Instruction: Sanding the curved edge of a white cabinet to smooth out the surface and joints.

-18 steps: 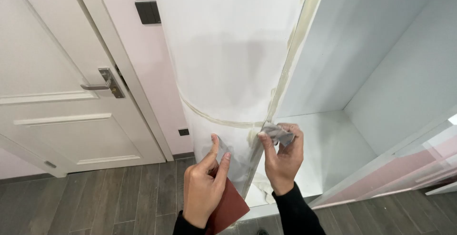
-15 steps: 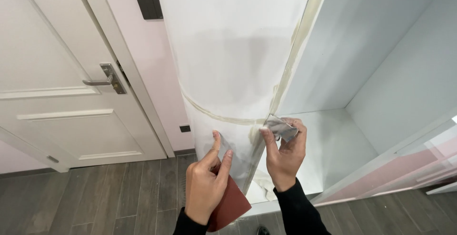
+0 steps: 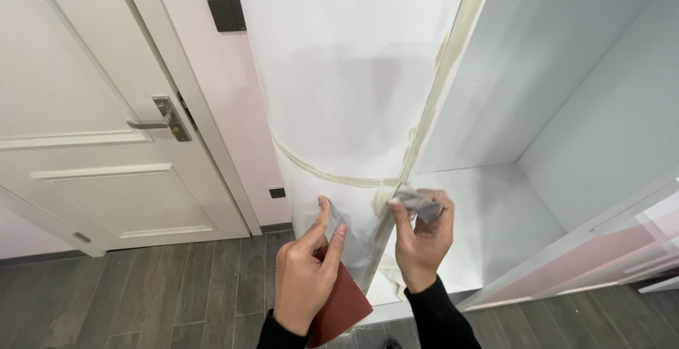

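Note:
My left hand (image 3: 305,278) holds a reddish-brown sheet of sandpaper (image 3: 341,308) against the lower part of a white cabinet side panel (image 3: 346,87). Its thumb and forefinger point up along the panel. My right hand (image 3: 421,239) pinches a small crumpled grey piece of sandpaper (image 3: 419,202) at the panel's front edge, where a yellowish filler line (image 3: 438,80) runs up. A curved filler seam (image 3: 318,174) crosses the panel just above both hands.
A white door (image 3: 85,123) with a metal lever handle (image 3: 159,121) stands at left. A dark wall switch (image 3: 226,13) sits on the pink wall. The open white cabinet interior (image 3: 559,108) is at right. Grey wood-plank floor (image 3: 141,299) lies below.
Both hands have stayed nearly in place on the panel. The view has shifted slightly, so the door handle and switch sit a little further right.

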